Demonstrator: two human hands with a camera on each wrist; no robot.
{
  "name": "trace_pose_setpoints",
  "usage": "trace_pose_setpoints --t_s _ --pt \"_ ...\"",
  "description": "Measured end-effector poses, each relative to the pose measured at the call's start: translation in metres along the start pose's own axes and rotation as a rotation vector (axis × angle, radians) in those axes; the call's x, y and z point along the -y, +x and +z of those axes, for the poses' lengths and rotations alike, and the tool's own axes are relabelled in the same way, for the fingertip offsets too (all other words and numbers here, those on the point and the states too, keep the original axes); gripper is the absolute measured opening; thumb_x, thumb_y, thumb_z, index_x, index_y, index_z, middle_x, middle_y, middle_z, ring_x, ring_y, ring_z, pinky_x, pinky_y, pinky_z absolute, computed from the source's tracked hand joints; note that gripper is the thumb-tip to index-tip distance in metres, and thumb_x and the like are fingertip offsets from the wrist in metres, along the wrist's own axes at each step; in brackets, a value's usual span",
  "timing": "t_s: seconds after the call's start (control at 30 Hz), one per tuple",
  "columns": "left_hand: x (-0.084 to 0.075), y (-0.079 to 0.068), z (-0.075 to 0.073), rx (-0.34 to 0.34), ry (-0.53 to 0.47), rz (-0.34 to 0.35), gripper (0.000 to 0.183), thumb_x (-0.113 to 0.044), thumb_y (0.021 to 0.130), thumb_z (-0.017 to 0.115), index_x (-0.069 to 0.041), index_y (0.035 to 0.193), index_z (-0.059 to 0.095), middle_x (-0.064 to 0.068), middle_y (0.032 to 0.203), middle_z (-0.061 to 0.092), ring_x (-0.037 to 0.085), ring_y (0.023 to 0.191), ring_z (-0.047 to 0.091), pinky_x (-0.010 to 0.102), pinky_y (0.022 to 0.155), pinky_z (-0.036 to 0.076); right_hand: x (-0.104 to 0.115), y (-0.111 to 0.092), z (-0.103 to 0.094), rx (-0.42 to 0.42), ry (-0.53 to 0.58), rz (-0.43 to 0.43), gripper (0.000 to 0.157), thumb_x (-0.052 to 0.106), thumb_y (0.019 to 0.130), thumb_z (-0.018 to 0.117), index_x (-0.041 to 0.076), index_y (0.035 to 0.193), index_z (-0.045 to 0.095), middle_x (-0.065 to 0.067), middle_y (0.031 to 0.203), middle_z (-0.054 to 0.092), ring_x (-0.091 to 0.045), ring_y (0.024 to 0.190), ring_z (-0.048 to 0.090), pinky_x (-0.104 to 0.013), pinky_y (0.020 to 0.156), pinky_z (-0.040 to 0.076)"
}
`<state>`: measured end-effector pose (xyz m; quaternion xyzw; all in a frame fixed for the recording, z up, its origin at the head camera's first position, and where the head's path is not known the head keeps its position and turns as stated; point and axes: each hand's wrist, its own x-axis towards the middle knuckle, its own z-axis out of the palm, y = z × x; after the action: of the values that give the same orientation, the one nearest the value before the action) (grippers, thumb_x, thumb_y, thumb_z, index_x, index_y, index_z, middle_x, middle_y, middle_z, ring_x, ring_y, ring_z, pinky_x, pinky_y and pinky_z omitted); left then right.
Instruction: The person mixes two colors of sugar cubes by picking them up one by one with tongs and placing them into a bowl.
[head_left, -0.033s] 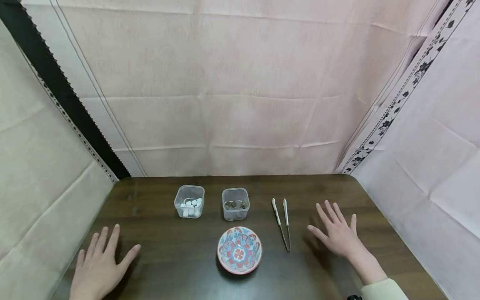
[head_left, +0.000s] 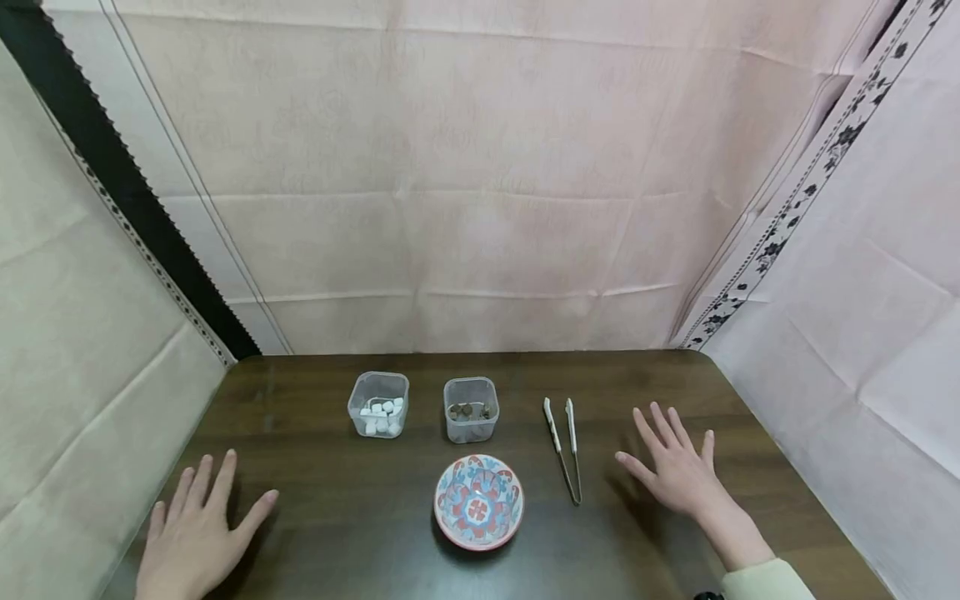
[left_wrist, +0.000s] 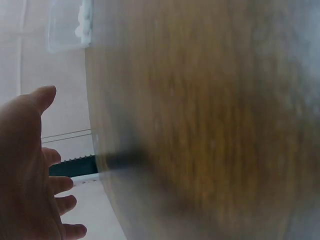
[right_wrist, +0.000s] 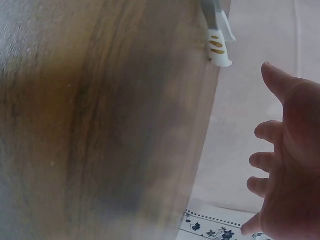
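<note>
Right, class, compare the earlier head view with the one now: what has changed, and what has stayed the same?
Very little: the left hand has shifted very slightly to the left, away from the patterned dish. Nothing was taken hold of or let go. The right hand, tongs, left plastic tub, right plastic tub and dish stayed put.

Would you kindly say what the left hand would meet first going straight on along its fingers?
Probably the side cloth or back cloth near the table's far left corner; which comes first is unclear. From the left hand, the path looks free until there, with the left tub off to the right.
</note>
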<state>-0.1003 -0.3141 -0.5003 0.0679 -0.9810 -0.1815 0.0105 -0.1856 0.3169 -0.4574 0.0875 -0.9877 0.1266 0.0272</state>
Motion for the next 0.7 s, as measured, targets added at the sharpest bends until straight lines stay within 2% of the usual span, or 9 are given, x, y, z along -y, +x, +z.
trace_pose_setpoints --t_s 0.23,0.7 --pt "-0.006 -0.002 0.002 0.031 0.006 -0.001 0.104 -0.073 0.105 0.043 0.002 0.169 0.011 0.044 0.166 0.009 0.066 0.151 0.007 0.089 0.11 0.007 -0.003 0.002 0.003 0.011 0.01 0.009 0.092 0.064 0.101 0.061 0.008 0.168 0.032 -0.028 0.174 0.018 -0.052 0.16 0.012 -0.091 0.11 -0.005" --pt "-0.019 -0.008 0.003 -0.021 0.023 0.037 0.101 -0.073 0.103 0.048 -0.003 0.17 0.017 0.039 0.169 0.016 0.062 0.153 0.016 0.087 0.112 0.011 0.005 0.013 -0.001 0.022 0.001 -0.037 0.093 0.065 0.1 0.062 0.007 0.167 0.033 -0.028 0.173 0.019 -0.051 0.16 0.013 -0.091 0.11 -0.006"
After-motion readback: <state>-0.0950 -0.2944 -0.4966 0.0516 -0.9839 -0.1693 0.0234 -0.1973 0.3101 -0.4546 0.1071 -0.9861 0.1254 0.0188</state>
